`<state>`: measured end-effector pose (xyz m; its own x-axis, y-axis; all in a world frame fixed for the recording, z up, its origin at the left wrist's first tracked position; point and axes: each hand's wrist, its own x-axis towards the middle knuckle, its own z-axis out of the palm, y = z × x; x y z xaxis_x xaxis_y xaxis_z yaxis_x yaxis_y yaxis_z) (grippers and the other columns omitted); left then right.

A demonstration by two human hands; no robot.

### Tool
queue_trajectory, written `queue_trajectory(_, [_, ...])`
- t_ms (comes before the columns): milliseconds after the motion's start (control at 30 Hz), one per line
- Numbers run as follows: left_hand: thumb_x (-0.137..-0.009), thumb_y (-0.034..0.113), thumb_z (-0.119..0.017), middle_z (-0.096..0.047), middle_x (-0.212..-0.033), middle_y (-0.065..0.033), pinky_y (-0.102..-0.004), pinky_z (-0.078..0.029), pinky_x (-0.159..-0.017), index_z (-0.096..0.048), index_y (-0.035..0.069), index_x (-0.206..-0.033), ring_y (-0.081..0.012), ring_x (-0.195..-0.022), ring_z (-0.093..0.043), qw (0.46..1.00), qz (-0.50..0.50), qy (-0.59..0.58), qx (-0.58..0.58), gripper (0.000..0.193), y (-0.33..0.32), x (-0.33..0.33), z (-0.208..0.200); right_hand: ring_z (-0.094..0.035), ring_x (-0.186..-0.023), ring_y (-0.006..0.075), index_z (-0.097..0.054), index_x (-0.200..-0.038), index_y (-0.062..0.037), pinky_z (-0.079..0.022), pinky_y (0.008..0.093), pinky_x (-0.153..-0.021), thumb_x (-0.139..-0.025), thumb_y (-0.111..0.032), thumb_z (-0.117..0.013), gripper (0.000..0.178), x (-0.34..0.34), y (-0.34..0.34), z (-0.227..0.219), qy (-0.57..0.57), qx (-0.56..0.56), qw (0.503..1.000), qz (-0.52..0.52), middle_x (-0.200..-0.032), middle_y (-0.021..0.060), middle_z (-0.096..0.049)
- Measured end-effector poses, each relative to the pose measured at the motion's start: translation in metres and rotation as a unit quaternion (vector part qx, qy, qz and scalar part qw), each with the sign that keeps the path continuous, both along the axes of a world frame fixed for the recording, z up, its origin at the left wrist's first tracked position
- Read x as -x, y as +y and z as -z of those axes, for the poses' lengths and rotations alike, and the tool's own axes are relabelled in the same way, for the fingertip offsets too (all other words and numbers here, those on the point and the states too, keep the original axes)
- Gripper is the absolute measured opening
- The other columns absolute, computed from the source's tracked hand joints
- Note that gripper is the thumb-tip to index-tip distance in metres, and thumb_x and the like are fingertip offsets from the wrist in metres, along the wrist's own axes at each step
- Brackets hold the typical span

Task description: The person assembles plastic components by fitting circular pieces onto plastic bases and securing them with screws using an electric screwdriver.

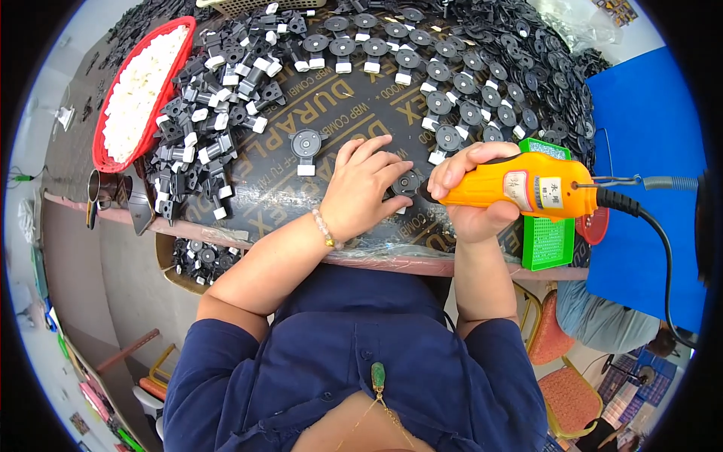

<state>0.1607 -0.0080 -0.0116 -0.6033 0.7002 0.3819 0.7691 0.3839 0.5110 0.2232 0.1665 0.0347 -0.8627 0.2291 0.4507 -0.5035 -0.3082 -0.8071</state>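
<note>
My right hand (476,194) is wrapped around an orange electric screwdriver (553,184) lying nearly level, its front end pointing left. Under that front end, a black round plastic part (406,183) rests on the table. My left hand (365,181) pins this part between thumb and fingers; the screwdriver's bit is hidden. Left of my left hand lies one more black disc-shaped part (306,145) with a white tab. Beyond both hands, several similar discs with white tabs (375,49) spread in curved rows.
Left, black pieces with white ends (218,128) are heaped beside a red basket (96,147) of small white pieces. Green trays (549,260) and a red bowl (595,226) stand right. The screwdriver's black cable (663,248) hangs at right. Below the table edge sits a box of parts (167,260).
</note>
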Motion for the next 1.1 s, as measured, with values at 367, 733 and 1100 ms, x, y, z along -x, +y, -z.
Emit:
queue_trajectory(367, [-0.074,0.027,-0.084,-0.066,-0.115,-0.0050,-0.0468,-0.035,-0.108,-0.069,0.008,-0.118,-0.0252,-0.130,-0.054,0.999,-0.003,0.034,-0.003,0.051,0.002,-0.004,0.005,-0.061,-0.065,0.0204,-0.051,-0.108,-0.0049,-0.055,0.0347,-0.060,-0.078,-0.064,-0.081,0.072,-0.001,-0.021,-0.004,-0.028,-0.033,0.999,-0.008,-0.081,0.0098,-0.060])
queue_trajectory(733, [-0.076,0.030,-0.084,-0.045,-0.149,-0.0249,-0.0629,-0.031,-0.115,-0.063,0.005,-0.113,-0.0447,-0.145,-0.033,0.989,-0.125,-0.014,0.078,0.049,-0.075,0.017,-0.018,-0.060,-0.060,0.0200,-0.052,-0.121,-0.0051,-0.051,0.0326,-0.052,-0.087,-0.076,-0.062,0.079,-0.031,0.034,-0.043,0.131,-0.002,0.991,0.030,-0.082,0.0100,-0.061])
queue_trajectory(1100, [-0.075,0.030,-0.092,-0.068,-0.117,-0.0114,-0.0395,-0.051,-0.093,-0.068,0.002,-0.105,-0.0246,-0.108,-0.063,0.842,0.129,-0.515,0.093,0.047,-0.291,-0.027,-0.037,-0.053,-0.060,0.0164,-0.056,-0.121,-0.0079,-0.045,0.0299,-0.056,-0.087,-0.077,-0.060,0.077,-0.058,0.088,-0.038,0.048,-0.044,0.984,0.163,-0.083,0.0065,-0.056])
